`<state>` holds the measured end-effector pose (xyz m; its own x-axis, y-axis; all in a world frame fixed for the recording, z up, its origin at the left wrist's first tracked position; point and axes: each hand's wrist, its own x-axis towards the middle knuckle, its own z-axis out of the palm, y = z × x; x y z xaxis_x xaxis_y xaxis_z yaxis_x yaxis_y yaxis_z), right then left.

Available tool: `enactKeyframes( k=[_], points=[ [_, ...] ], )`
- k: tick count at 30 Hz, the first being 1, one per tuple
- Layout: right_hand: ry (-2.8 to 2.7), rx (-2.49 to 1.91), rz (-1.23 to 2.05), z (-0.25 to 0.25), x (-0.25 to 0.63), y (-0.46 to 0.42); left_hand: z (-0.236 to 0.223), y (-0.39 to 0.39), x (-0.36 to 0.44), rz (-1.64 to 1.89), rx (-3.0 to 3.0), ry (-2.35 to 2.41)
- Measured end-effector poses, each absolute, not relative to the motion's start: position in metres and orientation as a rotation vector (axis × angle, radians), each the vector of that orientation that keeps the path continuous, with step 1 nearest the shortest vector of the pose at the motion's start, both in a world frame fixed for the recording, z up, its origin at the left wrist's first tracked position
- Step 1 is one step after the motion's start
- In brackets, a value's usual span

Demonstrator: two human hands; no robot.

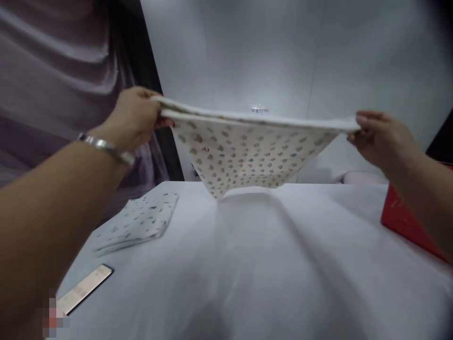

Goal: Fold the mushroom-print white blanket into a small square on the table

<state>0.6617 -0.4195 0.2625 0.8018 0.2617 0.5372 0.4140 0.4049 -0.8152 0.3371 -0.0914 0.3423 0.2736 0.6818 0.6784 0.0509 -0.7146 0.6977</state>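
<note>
A cream cloth (244, 151) with a small grey and coloured print is stretched in the air between my two hands. My left hand (138, 113) pinches its upper left corner, where two layers of the edge show. At the upper right corner, my right hand (382, 134) grips the same edge between thumb and fingers. The cloth hangs away from me and its lower edge comes down near the far part of the table. A folded white cloth (141, 219) with a dark print lies on the table below my left forearm.
The table has a white cover (255, 264). A lit phone (87, 287) lies at its left edge. At the right stands a red box-like object (406, 222), partly behind my forearm. A purple curtain (56, 71) hangs left; a pale wall (265, 56) rises behind.
</note>
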Motion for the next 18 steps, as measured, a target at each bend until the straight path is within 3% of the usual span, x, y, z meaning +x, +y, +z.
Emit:
enactKeyframes(
  k=[4, 7, 10, 13, 18],
  points=[
    [-0.471, -1.318, 0.195, 0.133, 0.623, -0.460, 0.216, -0.137, 0.256, 1.140, 2.005, 0.977],
    [-0.309, -1.577, 0.425, 0.039, 0.584, -0.499, 0.105, -0.182, 0.202, 0.695, 1.902, 1.161],
    [-0.254, -1.724, 0.637, -0.021, 0.551, -0.531, 0.020, -0.221, 0.165, 0.503, 1.674, 1.230],
    [-0.221, -1.749, 0.719, -0.036, 0.536, -0.548, -0.016, -0.242, 0.146, 0.450, 1.718, 1.299],
    [-0.302, -1.765, 0.512, -0.017, 0.541, -0.555, -0.016, -0.251, 0.139, 0.590, 1.928, 1.248]
  ],
)
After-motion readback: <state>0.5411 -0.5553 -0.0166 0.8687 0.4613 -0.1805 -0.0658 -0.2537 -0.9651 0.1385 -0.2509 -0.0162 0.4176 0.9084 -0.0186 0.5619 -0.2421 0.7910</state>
